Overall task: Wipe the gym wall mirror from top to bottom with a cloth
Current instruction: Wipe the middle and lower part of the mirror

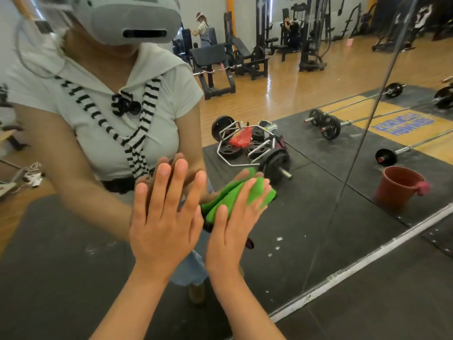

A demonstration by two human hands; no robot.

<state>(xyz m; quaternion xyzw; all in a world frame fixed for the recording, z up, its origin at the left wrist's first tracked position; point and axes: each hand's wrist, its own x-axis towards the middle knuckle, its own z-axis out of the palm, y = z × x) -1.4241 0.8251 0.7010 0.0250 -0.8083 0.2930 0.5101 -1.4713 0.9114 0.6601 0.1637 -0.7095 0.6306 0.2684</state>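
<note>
Hands (166,224) on mirror (318,204), cloth (218,203) (green) under right

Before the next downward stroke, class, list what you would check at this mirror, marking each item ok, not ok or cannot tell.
1. Green cloth lies against the mirror under the right hand: ok.
2. Left hand off the glass: not ok, its straight fingers rest flat on it beside the cloth.
3. Glass above already wiped: cannot tell.
4. White specks below the cloth, on the glass or on the reflected floor: cannot tell.
5. Bucket upright, seen in reflection: ok.
</note>
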